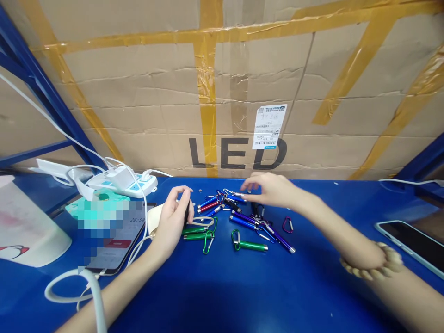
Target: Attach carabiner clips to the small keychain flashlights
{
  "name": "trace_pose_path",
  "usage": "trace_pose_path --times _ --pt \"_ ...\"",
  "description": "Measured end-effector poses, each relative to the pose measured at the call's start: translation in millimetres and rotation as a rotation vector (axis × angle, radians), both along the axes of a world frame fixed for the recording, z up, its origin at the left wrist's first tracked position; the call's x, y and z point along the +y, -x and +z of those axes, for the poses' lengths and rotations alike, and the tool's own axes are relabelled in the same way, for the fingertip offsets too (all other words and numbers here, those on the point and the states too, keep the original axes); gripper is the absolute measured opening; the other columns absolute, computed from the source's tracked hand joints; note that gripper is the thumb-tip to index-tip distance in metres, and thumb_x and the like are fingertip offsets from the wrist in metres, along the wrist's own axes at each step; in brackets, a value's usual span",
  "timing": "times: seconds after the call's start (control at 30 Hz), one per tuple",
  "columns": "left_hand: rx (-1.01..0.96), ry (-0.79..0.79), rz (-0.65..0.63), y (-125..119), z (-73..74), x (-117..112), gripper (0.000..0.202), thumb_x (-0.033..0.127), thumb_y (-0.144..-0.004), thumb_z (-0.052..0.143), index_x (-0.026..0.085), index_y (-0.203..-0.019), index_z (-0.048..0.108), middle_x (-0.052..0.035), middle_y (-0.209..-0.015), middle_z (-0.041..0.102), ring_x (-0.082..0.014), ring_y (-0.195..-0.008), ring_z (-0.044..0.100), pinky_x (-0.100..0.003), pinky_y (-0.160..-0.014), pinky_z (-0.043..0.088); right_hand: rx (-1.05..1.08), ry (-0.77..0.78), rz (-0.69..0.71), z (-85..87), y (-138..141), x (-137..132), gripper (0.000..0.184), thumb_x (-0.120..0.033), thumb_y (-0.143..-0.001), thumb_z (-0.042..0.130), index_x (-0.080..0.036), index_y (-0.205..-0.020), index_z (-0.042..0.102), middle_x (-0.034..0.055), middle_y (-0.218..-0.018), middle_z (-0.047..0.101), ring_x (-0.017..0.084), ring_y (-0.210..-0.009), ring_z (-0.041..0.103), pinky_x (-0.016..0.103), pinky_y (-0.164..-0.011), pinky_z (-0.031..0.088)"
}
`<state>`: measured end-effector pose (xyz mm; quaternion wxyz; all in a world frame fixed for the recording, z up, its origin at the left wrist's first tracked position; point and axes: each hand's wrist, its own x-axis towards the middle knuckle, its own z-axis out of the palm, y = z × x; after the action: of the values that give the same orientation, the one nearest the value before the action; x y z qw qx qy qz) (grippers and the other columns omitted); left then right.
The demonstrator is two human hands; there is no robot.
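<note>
My left hand (173, 216) is closed around a slim black object (188, 210), mostly hidden by the fingers. Over the back of a heap of small metal penlights with carabiner clips, my right hand (268, 189) reaches in with fingers apart and slightly bent, close to a silver clip (235, 193). The heap holds a red penlight (208, 206), a blue penlight (245, 223), a purple penlight (284, 241) and black ones partly under my right hand. Nearer me lie a green penlight (253, 246) with its green carabiner (236, 238) and two more green ones beside my left hand.
A loose purple carabiner (287, 225) lies right of the heap. At left are a lit phone (116, 249), white cables, a power strip (133, 188) and a white container (34, 226). Another phone (412, 243) lies at right. A taped cardboard box (159, 111) stands behind.
</note>
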<state>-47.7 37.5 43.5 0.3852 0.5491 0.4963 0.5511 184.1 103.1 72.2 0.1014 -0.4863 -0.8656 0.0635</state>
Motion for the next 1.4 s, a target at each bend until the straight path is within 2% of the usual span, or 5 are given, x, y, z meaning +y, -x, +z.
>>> trace_pose_path --times 0.13,0.27,0.73,1.0,1.4 --pt "0.054 0.009 -0.032 -2.6 -4.7 1.4 0.025 0.045 -0.086 0.044 0.02 -0.089 0.045 0.0104 -0.038 0.04 -0.0094 -0.038 0.034 -0.019 -0.043 0.027 0.074 -0.012 0.128 -29.4 27.6 -3.0 0.046 -0.042 -0.08 0.056 -0.023 -0.122 0.054 0.0106 -0.117 0.056 0.027 -0.106 0.053 0.037 -0.082 0.044" --pt "0.079 0.021 -0.05 -3.1 -6.1 0.8 0.023 0.042 -0.087 0.041 0.02 -0.09 0.045 0.0104 -0.038 0.041 -0.0094 -0.039 0.035 -0.019 -0.045 0.028 0.1 0.047 0.079 -41.7 25.3 8.3 0.028 -0.024 -0.077 0.061 -0.019 -0.105 0.065 0.0094 -0.103 0.063 0.024 -0.096 0.058 0.033 -0.076 0.045" --pt "0.085 0.047 -0.063 -3.0 -8.6 0.4 0.024 0.044 -0.086 0.041 0.021 -0.09 0.045 0.0101 -0.039 0.043 -0.0096 -0.038 0.034 -0.019 -0.044 0.026 0.216 0.125 -0.03 -27.8 25.4 2.8 0.04 -0.054 -0.073 0.059 -0.021 -0.092 0.069 0.0025 -0.079 0.07 0.019 -0.073 0.063 0.027 -0.058 0.044" --pt "0.092 0.063 -0.069 -4.3 -7.8 -0.1 0.023 0.044 -0.086 0.041 0.021 -0.089 0.044 0.0107 -0.039 0.043 -0.009 -0.038 0.033 -0.018 -0.043 0.024 0.2 0.173 -0.018 -27.2 25.9 1.6 0.014 -0.018 -0.067 0.062 -0.021 -0.078 0.071 -0.0006 -0.074 0.07 0.016 -0.071 0.064 0.024 -0.057 0.045" --pt "0.091 0.086 -0.082 -5.1 -9.3 -1.2 0.026 0.046 -0.086 0.042 0.021 -0.091 0.043 0.0104 -0.039 0.043 -0.0088 -0.038 0.032 -0.018 -0.04 0.026 0.422 0.316 0.016 6.6 -5.4 9.4 0.028 -0.032 -0.077 0.057 -0.014 -0.097 0.068 0.0054 -0.078 0.069 0.015 -0.067 0.064 0.022 -0.05 0.051"
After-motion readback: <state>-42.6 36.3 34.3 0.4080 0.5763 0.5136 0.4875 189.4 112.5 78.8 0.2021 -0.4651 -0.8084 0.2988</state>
